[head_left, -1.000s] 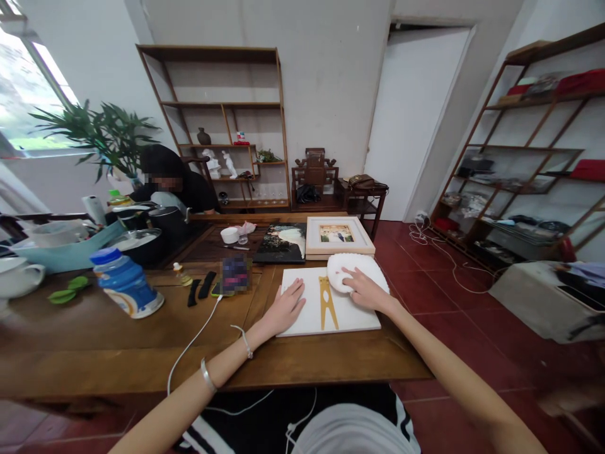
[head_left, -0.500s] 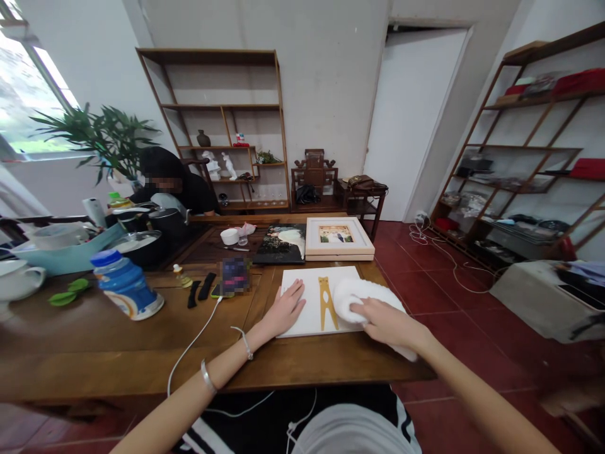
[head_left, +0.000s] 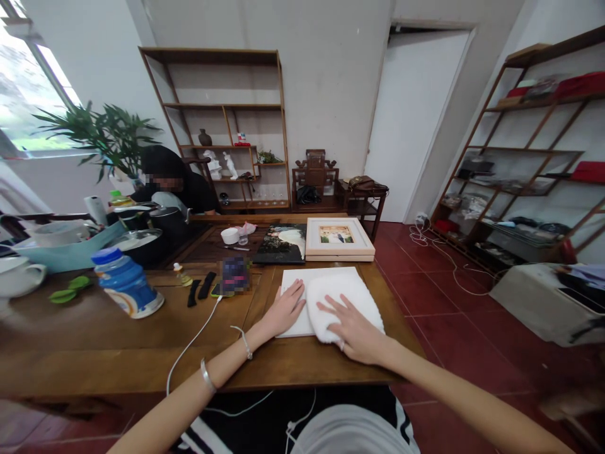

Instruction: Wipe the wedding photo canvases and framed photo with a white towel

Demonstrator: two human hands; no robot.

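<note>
A flat white board lies near the front edge of the wooden table. My left hand rests on its left side, fingers stretched out and holding nothing. Over the board's right part is spread a white fluffy cloth, reaching past the board's right edge. My right hand lies on the cloth with its fingers spread, pressing from above. The yellow figure on the board is hidden under the cloth.
Behind the board lie a framed photo and a dark picture panel. To the left stand a blue bottle, a small dropper bottle and a white cable. A person in black sits across the table.
The cloth has moved left and spread flat, covering the yellow figure. My right hand has gone from gripping the bunched cloth to lying open on it. My left hand stays put.
</note>
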